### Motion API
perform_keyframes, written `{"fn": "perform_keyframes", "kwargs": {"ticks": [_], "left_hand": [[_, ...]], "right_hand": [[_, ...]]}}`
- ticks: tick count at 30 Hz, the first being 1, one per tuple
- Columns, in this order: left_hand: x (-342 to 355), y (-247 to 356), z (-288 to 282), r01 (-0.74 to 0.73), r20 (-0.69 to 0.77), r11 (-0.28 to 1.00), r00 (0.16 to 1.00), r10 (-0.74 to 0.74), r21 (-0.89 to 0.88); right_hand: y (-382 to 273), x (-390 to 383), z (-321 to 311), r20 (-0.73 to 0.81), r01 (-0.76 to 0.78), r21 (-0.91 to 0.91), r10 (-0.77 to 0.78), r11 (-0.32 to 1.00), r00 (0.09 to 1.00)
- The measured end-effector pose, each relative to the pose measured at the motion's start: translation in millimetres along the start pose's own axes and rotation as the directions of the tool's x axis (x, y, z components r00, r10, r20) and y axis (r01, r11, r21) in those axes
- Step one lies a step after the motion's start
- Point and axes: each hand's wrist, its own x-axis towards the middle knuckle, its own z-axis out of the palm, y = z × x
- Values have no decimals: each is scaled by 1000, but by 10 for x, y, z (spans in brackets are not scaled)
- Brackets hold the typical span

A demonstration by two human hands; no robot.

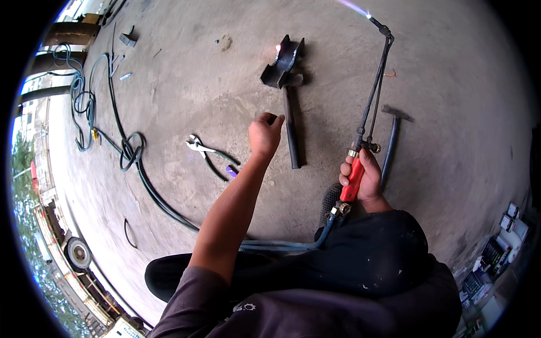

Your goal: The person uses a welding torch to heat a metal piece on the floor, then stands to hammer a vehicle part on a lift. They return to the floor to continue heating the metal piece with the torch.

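Observation:
My right hand [367, 183] is wrapped round the red handle of a cutting torch [354, 179]. The torch's long twin tubes slant up and away, and a lit bluish flame [357, 8] streams from its tip toward the upper left. Bent into a fist, my left hand [265, 135] hovers just left of a hammer's handle [290, 132]; whatever its fingers may hold is hidden. The hammer's head lies against a dark, channel-shaped steel piece [284, 61], which has a bright glowing spot on its left edge.
Slip-joint pliers [200, 147] and a purple object [231, 170] lie left of my forearm. A second hammer [393, 127] rests right of the torch. Hoses [149, 194] snake across the concrete floor; another blue hose [282, 246] reaches the torch. Boxes [496, 253] stand lower right.

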Motion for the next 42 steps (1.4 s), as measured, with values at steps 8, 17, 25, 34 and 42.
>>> {"fn": "perform_keyframes", "kwargs": {"ticks": [8,17,25,34,42], "left_hand": [[-255,-131,324,72,156,868,973,-168,491],[-380,-358,171,213,-1,961,976,-216,178],[-241,282,-534,600,416,679,794,-442,-423],[-614,201,-673,592,216,743,806,-552,-312],[-633,85,-604,231,-185,973,956,-229,-8]], "right_hand": [[-21,44,-33,54,-32,10,31,999,998],[-20,97,-71,28,-46,31,45,998,999],[14,105,-173,85,-65,-11,65,998,994],[-2,126,-114,134,-94,-52,100,994,986],[21,160,4,32,-83,-49,84,995,996]]}}
